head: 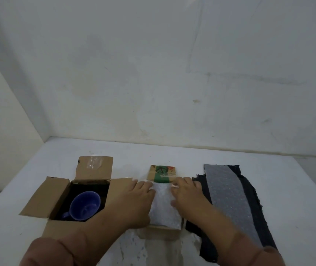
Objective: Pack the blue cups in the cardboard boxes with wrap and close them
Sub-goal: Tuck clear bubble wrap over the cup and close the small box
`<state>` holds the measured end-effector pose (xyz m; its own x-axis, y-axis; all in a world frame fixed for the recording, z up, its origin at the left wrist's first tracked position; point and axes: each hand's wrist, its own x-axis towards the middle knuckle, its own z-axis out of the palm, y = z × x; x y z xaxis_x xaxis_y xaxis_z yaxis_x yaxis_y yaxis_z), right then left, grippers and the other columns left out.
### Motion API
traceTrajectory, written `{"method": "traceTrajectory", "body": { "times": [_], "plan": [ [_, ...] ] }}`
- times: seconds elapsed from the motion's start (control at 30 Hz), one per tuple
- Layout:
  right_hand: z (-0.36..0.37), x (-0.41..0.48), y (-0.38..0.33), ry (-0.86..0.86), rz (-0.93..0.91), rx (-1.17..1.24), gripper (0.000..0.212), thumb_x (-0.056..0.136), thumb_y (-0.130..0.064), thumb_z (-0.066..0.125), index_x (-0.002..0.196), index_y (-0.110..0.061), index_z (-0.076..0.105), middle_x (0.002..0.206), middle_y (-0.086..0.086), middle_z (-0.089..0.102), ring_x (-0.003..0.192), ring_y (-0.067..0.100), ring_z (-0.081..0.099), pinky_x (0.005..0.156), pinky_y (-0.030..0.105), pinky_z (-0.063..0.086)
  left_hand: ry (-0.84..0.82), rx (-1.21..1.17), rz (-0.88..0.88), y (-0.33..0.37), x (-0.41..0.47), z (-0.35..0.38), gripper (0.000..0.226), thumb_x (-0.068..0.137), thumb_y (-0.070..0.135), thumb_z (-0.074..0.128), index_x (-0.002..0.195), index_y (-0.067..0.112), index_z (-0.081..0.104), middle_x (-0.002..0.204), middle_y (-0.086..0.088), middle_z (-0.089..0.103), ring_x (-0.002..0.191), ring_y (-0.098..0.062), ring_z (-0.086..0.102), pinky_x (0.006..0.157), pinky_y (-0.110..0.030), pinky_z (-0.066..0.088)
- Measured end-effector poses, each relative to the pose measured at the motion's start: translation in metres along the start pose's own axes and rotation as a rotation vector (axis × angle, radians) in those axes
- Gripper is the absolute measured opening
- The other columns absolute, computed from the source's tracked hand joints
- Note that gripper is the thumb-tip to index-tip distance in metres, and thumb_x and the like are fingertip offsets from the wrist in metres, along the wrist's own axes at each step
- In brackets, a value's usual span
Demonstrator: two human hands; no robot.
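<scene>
Both hands are down on the middle box (162, 174) now. The left hand (134, 200) lies spread and flat, fingers extended, palm pressing along the left side of the bubble wrap (163, 206) that fills the box opening. The right hand (188, 196) mirrors it on the other side — fingers open and flat, tips touching the wrap's right edge near the top. Neither hand is curled around anything; they press rather than grip. Whether a cup sits under that wrap cannot be told, as the wrap covers everything inside.

The far flap of this middle box stands up behind the fingers, showing a green printed band and a strip of clear tape.

Over on the left sits the other cardboard box (57, 198), all four flaps folded open. Inside it, against a dark lining, lies a blue cup (85, 205), tipped so its mouth faces up toward the camera, handle at the lower left. It has no wrap over it.

On the right — just beside the right wrist — a long strip of bubble wrap (228, 196) lies on top of a dark cloth (253, 200) with ragged edges. Everything rests on a white table (172, 154) set against a pale wall (153, 64). Reddish-brown sleeves (53, 252) cover both forearms at the bottom of the view.
</scene>
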<state>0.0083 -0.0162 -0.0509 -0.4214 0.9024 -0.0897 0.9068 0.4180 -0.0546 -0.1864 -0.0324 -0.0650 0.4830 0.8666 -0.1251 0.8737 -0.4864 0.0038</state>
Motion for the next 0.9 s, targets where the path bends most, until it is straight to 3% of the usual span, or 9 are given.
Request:
{"method": "traceTrajectory", "body": {
  "times": [0.1,0.17,0.33,0.5,0.67,0.77,0.9],
  "plan": [
    [-0.010,0.000,-0.001,-0.261,-0.085,-0.089,0.060,0.082,-0.031,0.060,0.134,-0.008,0.039,0.141,0.011,0.033,0.127,0.028,0.031,0.107,0.047,0.017,0.007,0.112,0.039,0.002,0.002,0.000,0.072,0.073,0.034,0.063,0.136,0.013,0.035,0.150,-0.018,0.027,0.140,-0.031,0.022,0.115,-0.048,0.002],
    [-0.013,0.001,-0.005,-0.340,-0.101,-0.162,0.073,0.083,-0.030,0.062,0.142,-0.005,0.027,0.146,0.013,0.028,0.134,0.029,0.027,0.114,0.053,0.006,0.007,0.166,0.063,0.005,0.005,-0.001,0.070,0.072,0.031,0.065,0.133,0.011,0.037,0.145,-0.019,0.033,0.137,-0.032,0.026,0.114,-0.050,0.003],
    [-0.016,0.003,-0.022,-0.323,-0.073,-0.182,0.064,0.086,-0.008,0.054,0.142,-0.005,0.023,0.141,0.018,0.031,0.135,0.032,0.028,0.114,0.057,-0.004,-0.019,0.194,0.074,0.015,0.009,-0.007,0.063,0.078,0.026,0.061,0.133,0.008,0.037,0.138,-0.018,0.041,0.133,-0.034,0.032,0.116,-0.050,0.002],
    [-0.029,0.001,-0.023,-0.383,-0.071,-0.213,0.067,0.086,-0.017,0.058,0.143,-0.007,0.023,0.140,0.016,0.031,0.134,0.032,0.026,0.113,0.060,-0.007,-0.146,0.098,0.039,0.012,0.012,-0.022,0.055,0.083,0.021,0.054,0.135,0.009,0.039,0.139,-0.014,0.039,0.133,-0.027,0.031,0.117,-0.043,0.000],
    [-0.034,-0.003,-0.024,-0.318,-0.048,-0.339,0.050,0.086,-0.026,0.057,0.130,-0.007,0.043,0.131,0.013,0.046,0.124,0.030,0.033,0.109,0.048,0.015,-0.072,0.304,0.044,0.008,0.014,-0.031,0.045,0.081,0.014,0.056,0.125,0.008,0.048,0.127,-0.017,0.051,0.119,-0.034,0.040,0.112,-0.061,0.004],
    [-0.029,-0.003,-0.028,-0.353,0.002,-0.343,0.059,0.087,-0.026,0.056,0.137,-0.006,0.033,0.136,0.015,0.041,0.122,0.031,0.042,0.112,0.049,0.011,-0.105,0.366,0.028,0.013,0.014,-0.026,0.035,0.082,0.016,0.057,0.117,0.008,0.054,0.117,-0.012,0.060,0.122,-0.033,0.040,0.107,-0.067,-0.006],
    [-0.016,-0.004,-0.034,-0.361,0.055,-0.347,0.076,0.089,-0.027,0.053,0.147,-0.003,0.010,0.152,0.017,0.020,0.119,0.032,0.050,0.112,0.051,0.009,-0.172,0.386,-0.003,0.022,0.015,-0.022,0.041,0.085,0.027,0.058,0.121,0.010,0.052,0.133,-0.011,0.053,0.142,-0.034,0.011,0.102,-0.071,-0.016]
  ]
}}
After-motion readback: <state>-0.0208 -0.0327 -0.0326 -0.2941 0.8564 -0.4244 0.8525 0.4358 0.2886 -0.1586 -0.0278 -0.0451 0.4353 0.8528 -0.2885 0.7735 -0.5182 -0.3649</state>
